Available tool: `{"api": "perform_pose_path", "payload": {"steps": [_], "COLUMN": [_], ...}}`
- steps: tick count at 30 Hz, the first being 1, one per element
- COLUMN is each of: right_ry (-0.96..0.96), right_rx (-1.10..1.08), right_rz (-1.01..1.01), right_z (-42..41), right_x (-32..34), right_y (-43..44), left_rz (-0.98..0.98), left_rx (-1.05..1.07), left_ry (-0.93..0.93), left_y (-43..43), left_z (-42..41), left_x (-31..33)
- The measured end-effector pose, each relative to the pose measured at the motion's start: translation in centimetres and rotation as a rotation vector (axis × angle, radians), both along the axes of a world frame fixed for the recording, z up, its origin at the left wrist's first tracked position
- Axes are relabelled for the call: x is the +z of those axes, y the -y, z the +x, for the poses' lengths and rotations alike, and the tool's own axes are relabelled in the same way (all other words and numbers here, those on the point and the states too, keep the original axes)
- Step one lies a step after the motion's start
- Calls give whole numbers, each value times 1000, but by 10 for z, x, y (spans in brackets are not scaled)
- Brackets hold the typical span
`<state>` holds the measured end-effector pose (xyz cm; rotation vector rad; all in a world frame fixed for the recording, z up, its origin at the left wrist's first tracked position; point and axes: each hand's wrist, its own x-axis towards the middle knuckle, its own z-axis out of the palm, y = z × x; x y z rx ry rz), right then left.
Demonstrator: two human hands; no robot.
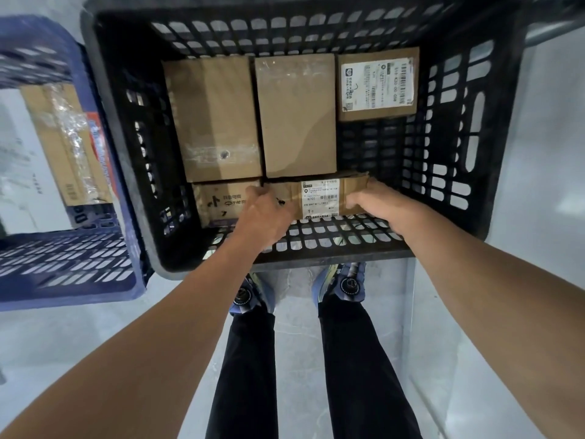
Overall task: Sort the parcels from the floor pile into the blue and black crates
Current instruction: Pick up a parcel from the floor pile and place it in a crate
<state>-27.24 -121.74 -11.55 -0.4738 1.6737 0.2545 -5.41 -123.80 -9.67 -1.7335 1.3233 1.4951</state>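
Observation:
The black crate (468, 128) stands right in front of me and holds several cardboard parcels. A flat brown parcel with a white label (319, 198) lies along the crate's near wall. My left hand (266, 213) grips its left end and my right hand (376, 207) grips its right end. Behind it lie two plain boxes (215, 118) (296, 112) and a labelled box (376, 83) in the far right corner. Another printed box (218, 201) sits to the left of the held parcel. The blue crate (63, 264) stands at the left.
The blue crate contains a long taped carton (63, 141) beside a red-printed parcel. Bare mesh floor of the black crate (373, 147) shows in front of the labelled box. My legs and shoes (342, 283) stand on pale floor just below the black crate's near rim.

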Motion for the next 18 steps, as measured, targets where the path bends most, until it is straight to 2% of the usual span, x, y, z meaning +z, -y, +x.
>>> {"api": "perform_pose_path", "payload": {"steps": [5, 10, 14, 18], "right_ry": [-13, -28, -28, -15], "right_rx": [24, 20, -32, -94], "right_rz": [56, 53, 39, -16], "right_z": [0, 0, -3, -8], "right_x": [-15, -25, -26, -7], "right_y": [-2, 0, -5, -9], "left_rz": [67, 128, 111, 73], "left_rx": [25, -82, -3, 122], "left_ry": [20, 23, 39, 42], "left_y": [0, 0, 2, 4], "left_z": [-5, -14, -14, -14], "left_x": [-15, -17, -22, 1]}}
